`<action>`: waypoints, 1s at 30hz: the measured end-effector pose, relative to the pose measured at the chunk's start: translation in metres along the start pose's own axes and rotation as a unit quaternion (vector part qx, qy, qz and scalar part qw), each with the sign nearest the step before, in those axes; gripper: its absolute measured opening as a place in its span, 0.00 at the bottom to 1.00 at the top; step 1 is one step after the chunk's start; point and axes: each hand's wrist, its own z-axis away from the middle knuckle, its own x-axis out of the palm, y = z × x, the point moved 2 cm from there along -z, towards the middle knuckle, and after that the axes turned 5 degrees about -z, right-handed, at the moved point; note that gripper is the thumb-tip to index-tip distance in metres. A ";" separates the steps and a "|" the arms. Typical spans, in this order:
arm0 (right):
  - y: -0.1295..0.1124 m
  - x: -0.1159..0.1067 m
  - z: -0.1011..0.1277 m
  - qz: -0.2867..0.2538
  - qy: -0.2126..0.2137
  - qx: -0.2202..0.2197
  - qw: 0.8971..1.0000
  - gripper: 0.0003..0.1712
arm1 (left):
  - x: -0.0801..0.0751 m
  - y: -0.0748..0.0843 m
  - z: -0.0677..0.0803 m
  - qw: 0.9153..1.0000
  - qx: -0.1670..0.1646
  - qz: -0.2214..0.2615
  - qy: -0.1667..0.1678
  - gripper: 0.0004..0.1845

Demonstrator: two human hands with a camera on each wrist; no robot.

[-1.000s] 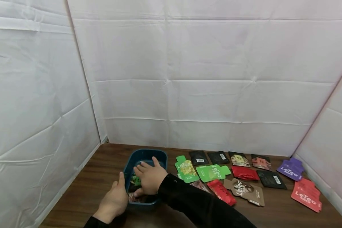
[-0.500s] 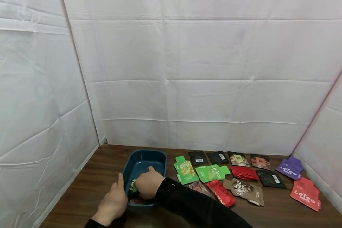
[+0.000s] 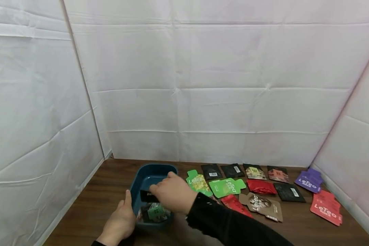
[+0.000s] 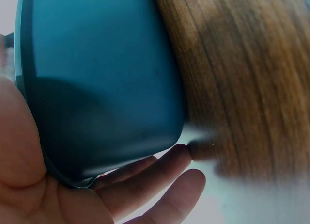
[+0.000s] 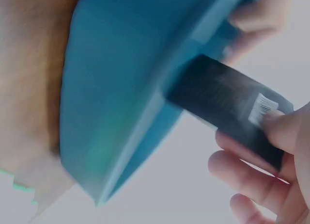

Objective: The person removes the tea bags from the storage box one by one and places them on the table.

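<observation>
Right hand (image 3: 172, 193) pinches black sachet (image 3: 148, 196).

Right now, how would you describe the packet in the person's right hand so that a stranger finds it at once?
Look at the dark teal plastic tray at the left end of the brown wooden table. Just above it, the right hand pinches a flat black packet. Unlike the green packet lying inside the tray, it is lifted and carries a white barcode label.

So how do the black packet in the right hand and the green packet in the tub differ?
The black packet is dark, pinched by the right hand and raised above the blue tub; the green packet is bright, unheld and lying inside the tub. Both are small flat sachets.
</observation>
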 end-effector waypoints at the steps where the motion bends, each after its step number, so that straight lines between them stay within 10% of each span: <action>1: 0.006 -0.009 0.009 -0.013 0.019 0.008 1.000 0.06 | 0.000 0.000 0.000 1.000 -0.004 -0.001 -0.003 0.46; 9: 0.090 -0.038 0.122 -0.216 0.127 0.117 0.961 0.02 | 0.001 0.001 0.000 1.000 -0.020 -0.018 -0.006 0.41; 17: 0.165 -0.050 0.281 -0.141 0.075 0.335 0.929 0.10 | -0.002 -0.002 0.001 1.000 -0.007 -0.014 -0.002 0.42; 23: 0.176 -0.033 0.375 -0.166 -0.029 0.464 0.869 0.22 | -0.004 -0.010 0.003 1.000 0.001 -0.011 -0.007 0.40; 28: 0.177 -0.015 0.410 -0.233 -0.056 0.543 0.805 0.23 | -0.004 -0.012 0.002 1.000 0.005 -0.010 -0.007 0.40; 30: 0.179 -0.008 0.416 -0.236 -0.062 0.555 0.795 0.24 | -0.003 -0.012 0.001 1.000 0.007 -0.012 -0.005 0.40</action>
